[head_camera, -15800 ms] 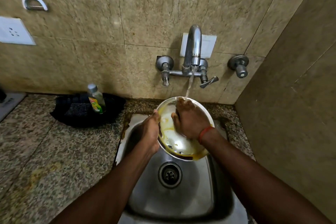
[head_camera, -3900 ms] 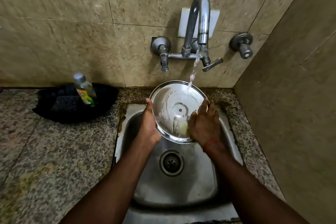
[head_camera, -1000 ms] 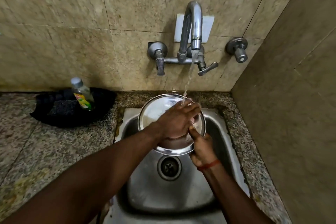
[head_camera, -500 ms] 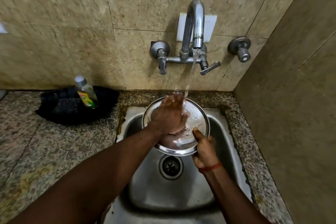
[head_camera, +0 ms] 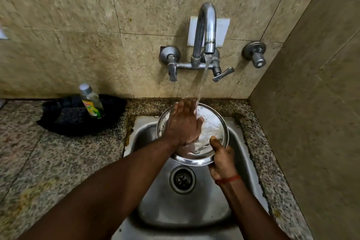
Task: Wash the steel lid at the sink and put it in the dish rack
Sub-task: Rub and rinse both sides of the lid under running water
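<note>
The round steel lid (head_camera: 213,128) is held tilted over the steel sink (head_camera: 196,198), under the running tap (head_camera: 206,31). My right hand (head_camera: 222,159) grips its lower right rim, thumb on the inner face. My left hand (head_camera: 184,122) lies flat across the lid's left half with fingers straight, pointing toward the wall. Water falls beside the left fingers and splashes on the lid. The left part of the lid is hidden under the hand. No dish rack is in view.
A dish soap bottle (head_camera: 91,101) stands in a black tray (head_camera: 64,122) with a dark scrubber (head_camera: 71,116) on the granite counter (head_camera: 58,161) left of the sink. A tiled wall rises close on the right. The drain (head_camera: 182,179) sits below the lid.
My left hand has slid up the lid toward the wall, its fingers now reaching past the far rim. The right hand keeps its grip on the lower rim. Water keeps running.
</note>
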